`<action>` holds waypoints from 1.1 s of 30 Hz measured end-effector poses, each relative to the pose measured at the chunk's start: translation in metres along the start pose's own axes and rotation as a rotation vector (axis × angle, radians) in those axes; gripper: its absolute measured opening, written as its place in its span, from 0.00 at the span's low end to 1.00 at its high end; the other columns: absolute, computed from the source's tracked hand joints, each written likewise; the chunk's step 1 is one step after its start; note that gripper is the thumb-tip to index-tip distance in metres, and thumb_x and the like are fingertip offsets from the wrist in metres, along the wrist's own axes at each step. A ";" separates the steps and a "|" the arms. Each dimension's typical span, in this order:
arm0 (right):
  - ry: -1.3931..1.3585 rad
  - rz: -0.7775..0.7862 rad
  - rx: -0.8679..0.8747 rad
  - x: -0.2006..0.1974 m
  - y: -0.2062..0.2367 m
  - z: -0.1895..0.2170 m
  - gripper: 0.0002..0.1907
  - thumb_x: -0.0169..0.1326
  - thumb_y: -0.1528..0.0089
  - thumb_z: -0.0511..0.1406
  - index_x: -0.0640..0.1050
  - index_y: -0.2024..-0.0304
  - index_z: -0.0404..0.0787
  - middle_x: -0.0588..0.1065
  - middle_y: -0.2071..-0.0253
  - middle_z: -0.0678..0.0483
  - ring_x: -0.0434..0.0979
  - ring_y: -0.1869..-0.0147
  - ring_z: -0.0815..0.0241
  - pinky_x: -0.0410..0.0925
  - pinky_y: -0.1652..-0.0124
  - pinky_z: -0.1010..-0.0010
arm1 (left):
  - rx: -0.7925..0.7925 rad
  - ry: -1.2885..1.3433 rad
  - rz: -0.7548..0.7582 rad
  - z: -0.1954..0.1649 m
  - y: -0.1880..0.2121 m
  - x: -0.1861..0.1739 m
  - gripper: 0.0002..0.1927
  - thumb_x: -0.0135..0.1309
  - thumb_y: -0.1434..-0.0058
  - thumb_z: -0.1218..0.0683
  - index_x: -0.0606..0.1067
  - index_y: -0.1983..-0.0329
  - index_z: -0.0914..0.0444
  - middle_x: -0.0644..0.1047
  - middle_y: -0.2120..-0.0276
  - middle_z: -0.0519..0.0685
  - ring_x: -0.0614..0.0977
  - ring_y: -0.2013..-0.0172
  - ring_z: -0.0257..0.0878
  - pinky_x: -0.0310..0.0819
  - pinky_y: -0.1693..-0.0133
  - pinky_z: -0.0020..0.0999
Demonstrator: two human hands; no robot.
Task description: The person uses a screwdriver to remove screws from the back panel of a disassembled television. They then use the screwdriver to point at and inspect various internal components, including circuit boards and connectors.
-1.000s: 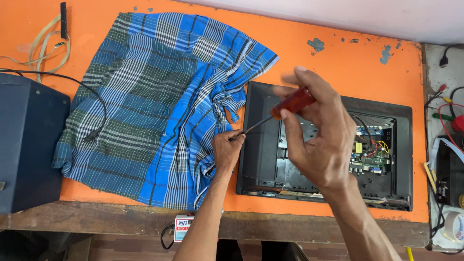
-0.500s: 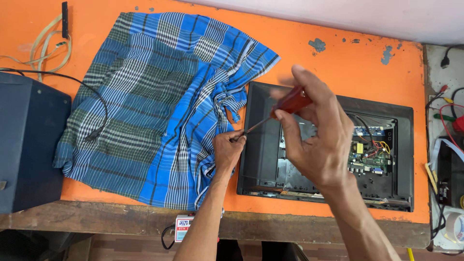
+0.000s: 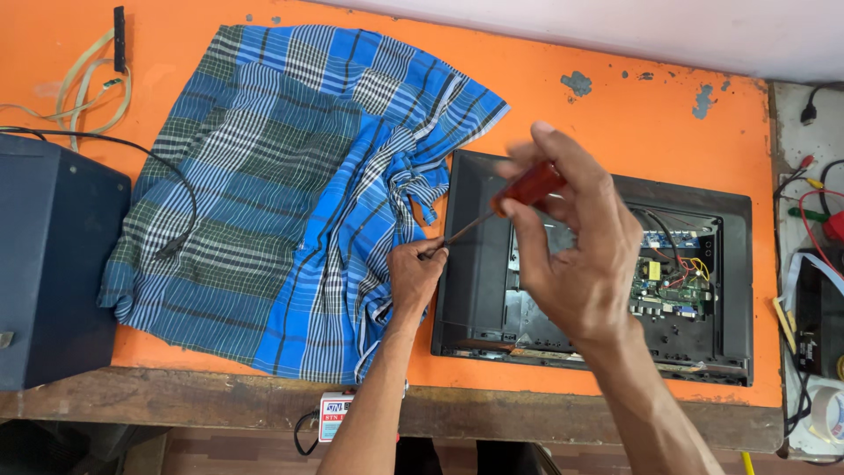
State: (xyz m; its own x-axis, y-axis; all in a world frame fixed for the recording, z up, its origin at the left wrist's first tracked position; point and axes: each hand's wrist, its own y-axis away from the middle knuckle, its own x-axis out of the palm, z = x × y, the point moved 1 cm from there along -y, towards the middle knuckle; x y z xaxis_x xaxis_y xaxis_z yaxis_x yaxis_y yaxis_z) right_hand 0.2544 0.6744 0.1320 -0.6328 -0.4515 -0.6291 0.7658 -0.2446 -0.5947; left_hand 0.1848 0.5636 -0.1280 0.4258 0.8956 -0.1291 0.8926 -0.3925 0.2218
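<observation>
Nearest, one right hand (image 3: 576, 255) is closed around the red handle of a single screwdriver (image 3: 519, 195), thumb and fingers wrapped over it. From that grip the thin metal shaft slants down and to the left, and its tip meets the one left hand (image 3: 415, 274), whose fingertips pinch shut on the shaft end at the left edge of an opened black monitor casing (image 3: 475, 264). Whether a screw sits under those fingertips cannot be told. Beneath and to the right of the grip lies the casing's open interior with one green circuit board (image 3: 668, 281) and coloured wires. Left of the left hand, one blue checked cloth (image 3: 290, 193) is bunched against the casing, spread over the orange table (image 3: 633, 123). Farther left stands one dark box (image 3: 53, 264).
</observation>
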 end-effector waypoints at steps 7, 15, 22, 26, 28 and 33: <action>-0.110 0.014 0.046 -0.002 0.001 0.002 0.30 0.62 0.33 0.28 0.64 0.31 0.37 0.75 0.43 0.43 0.83 0.40 0.53 0.83 0.45 0.68 | -0.037 -0.009 0.010 -0.001 0.000 0.000 0.10 0.62 0.42 0.62 0.84 0.57 0.67 0.79 0.81 0.47 0.74 0.81 0.30 0.64 0.78 0.28; -0.009 -0.013 -0.006 0.000 0.002 0.001 0.33 0.66 0.34 0.26 0.65 0.30 0.41 0.75 0.44 0.44 0.83 0.42 0.52 0.84 0.47 0.69 | -0.045 -0.018 0.014 0.001 0.000 0.000 0.11 0.62 0.43 0.62 0.84 0.56 0.67 0.79 0.80 0.45 0.76 0.80 0.29 0.67 0.76 0.27; -0.055 -0.001 0.026 0.000 0.002 -0.001 0.32 0.64 0.33 0.26 0.64 0.31 0.40 0.75 0.42 0.44 0.83 0.43 0.54 0.84 0.47 0.71 | -0.049 -0.025 0.014 0.002 0.000 0.001 0.10 0.62 0.43 0.62 0.84 0.57 0.66 0.79 0.80 0.46 0.75 0.81 0.29 0.65 0.77 0.28; 0.016 -0.013 0.033 0.001 0.002 -0.001 0.37 0.69 0.38 0.29 0.65 0.31 0.42 0.76 0.46 0.44 0.84 0.45 0.54 0.83 0.48 0.68 | -0.036 -0.036 0.007 0.003 -0.001 0.000 0.10 0.62 0.43 0.62 0.84 0.57 0.66 0.79 0.80 0.46 0.75 0.80 0.29 0.67 0.77 0.27; -0.049 0.009 0.026 0.001 0.002 0.000 0.34 0.63 0.35 0.25 0.63 0.31 0.42 0.74 0.42 0.42 0.83 0.42 0.53 0.83 0.45 0.67 | -0.062 -0.037 0.008 0.003 -0.001 0.001 0.10 0.63 0.43 0.62 0.84 0.57 0.66 0.79 0.80 0.46 0.75 0.80 0.30 0.66 0.77 0.28; 0.022 -0.010 0.018 0.002 0.002 -0.001 0.37 0.68 0.35 0.28 0.64 0.29 0.44 0.77 0.48 0.47 0.84 0.44 0.56 0.84 0.47 0.68 | -0.058 -0.027 0.007 0.004 -0.002 0.002 0.10 0.62 0.43 0.62 0.84 0.57 0.66 0.80 0.79 0.47 0.76 0.80 0.30 0.69 0.76 0.27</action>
State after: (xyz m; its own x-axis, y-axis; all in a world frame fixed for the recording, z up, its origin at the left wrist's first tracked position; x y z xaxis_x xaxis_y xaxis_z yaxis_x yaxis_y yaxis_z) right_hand 0.2542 0.6735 0.1293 -0.6422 -0.4304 -0.6342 0.7615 -0.2643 -0.5918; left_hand 0.1847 0.5651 -0.1321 0.4362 0.8867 -0.1535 0.8801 -0.3849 0.2781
